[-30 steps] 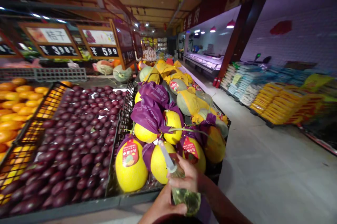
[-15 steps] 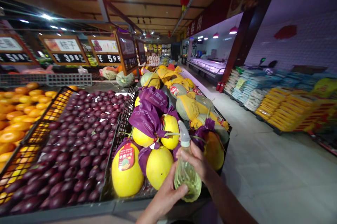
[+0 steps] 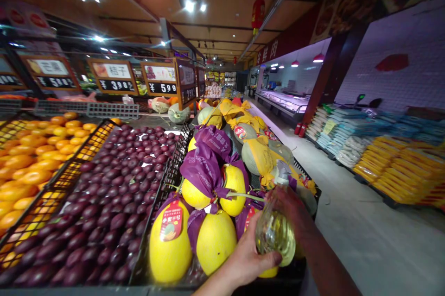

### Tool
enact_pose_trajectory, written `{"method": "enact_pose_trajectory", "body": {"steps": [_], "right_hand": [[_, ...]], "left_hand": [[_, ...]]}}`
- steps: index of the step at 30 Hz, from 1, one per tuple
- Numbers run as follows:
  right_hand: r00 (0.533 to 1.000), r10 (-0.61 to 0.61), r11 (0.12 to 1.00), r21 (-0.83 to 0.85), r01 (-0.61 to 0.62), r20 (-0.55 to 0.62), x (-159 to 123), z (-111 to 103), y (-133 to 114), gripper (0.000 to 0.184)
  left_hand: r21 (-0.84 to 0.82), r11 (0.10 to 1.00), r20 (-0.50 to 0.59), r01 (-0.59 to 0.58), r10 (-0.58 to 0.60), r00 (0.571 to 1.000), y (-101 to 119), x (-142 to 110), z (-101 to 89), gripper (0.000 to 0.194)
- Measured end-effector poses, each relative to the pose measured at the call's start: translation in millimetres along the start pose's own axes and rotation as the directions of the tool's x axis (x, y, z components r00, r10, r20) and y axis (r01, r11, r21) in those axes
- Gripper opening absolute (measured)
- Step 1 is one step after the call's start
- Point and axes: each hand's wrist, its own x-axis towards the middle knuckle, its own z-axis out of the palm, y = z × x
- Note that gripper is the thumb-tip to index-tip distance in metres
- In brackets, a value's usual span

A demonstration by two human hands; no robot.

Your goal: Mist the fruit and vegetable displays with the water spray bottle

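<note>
Beside the yellow pomelos (image 3: 213, 247), your left hand (image 3: 252, 254) cups a clear spray bottle (image 3: 274, 236) from below, its pale liquid level hard to read. Your right hand (image 3: 288, 208) wraps its upper body. The bottle sits further right over the crate (image 3: 175, 166) than earlier.

The single camera is riding on the person's head, looking forward and down along a supermarket aisle. It is sitting close above the left hand (image 3: 248, 254) and right hand (image 3: 290, 210), which are showing at the bottom edge. The fruit crates (image 3: 177, 161) are filling the lower left, while the concrete floor (image 3: 351, 240) is stretching away on the right toward a distant chilled counter (image 3: 281, 101).
</note>
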Motion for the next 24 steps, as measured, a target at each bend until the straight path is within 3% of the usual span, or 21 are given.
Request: {"method": "enact_pose_trajectory", "body": {"steps": [4, 8, 11, 13, 15, 18, 21, 24], "right_hand": [[0.961, 0.047, 0.999, -0.009, -0.047, 0.272, 7, 69, -26, 0.048], [0.836, 0.033, 0.998, 0.023, -0.054, 0.547, 12, 130, -42, 0.05], [0.758, 0.016, 0.999, 0.015, -0.034, 0.652, 17, 163, -45, 0.049], [0.743, 0.006, 1.0, 0.009, -0.017, 0.67, 21, 176, -46, 0.051], [0.761, -0.003, 1.0, 0.02, -0.013, 0.648, 26, 181, -46, 0.053], [0.828, -0.038, 0.995, 0.094, -0.017, 0.559, 32, 172, -46, 0.053], [0.908, -0.077, 0.985, 0.175, 0.004, 0.412, 32, 145, -50, 0.053], [0.929, -0.14, 0.977, 0.198, 0.074, 0.344, 22, 101, -53, 0.05]], "left_hand": [[0.013, 0.999, -0.222, -0.05, 0.051, 0.974, 22, -21, -24.4, 0.111], [0.156, 0.987, -0.463, -0.037, 0.106, 0.88, 31, -43, -46.9, 0.111], [0.212, 0.977, -0.577, -0.027, 0.148, 0.803, 33, -54, -60.6, 0.106], [0.224, 0.974, -0.614, -0.012, 0.151, 0.775, 37, -56, -68.1, 0.104], [0.238, 0.971, -0.627, 0.0, 0.154, 0.764, 42, -54, -74.3, 0.103], [0.277, 0.961, -0.588, 0.022, 0.151, 0.795, 50, -41, -79.1, 0.101], [0.311, 0.95, -0.49, 0.016, 0.145, 0.86, 52, -25, -75.3, 0.105], [0.34, 0.94, -0.312, 0.009, 0.104, 0.944, 45, -16, -64.9, 0.105]]}}
